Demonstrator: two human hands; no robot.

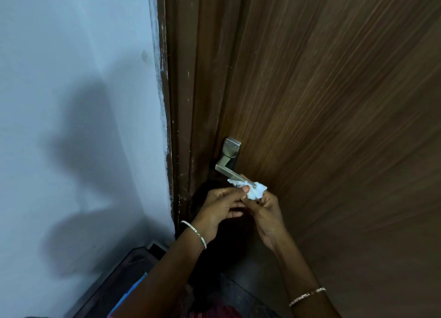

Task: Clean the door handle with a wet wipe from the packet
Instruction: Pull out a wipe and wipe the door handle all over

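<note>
— Where is the wet wipe [254,190]?
— Bunched at the free end of the door handle [230,171], pinched in the right hand [266,212].
— And the left hand [218,208]?
— Its grip closes on the wipe's near edge too.

Wall [71,79] left, door [322,102] right, frame [186,79] between. Door handle [228,169] on door near frame. Wet wipe [255,190] at handle's free end (partly under it). Left hand [220,206] and right hand [267,214] just below.

Pale blue wall [71,79] (shadowed) meets dark wooden door frame [181,102], dark floor [238,291] below
</note>
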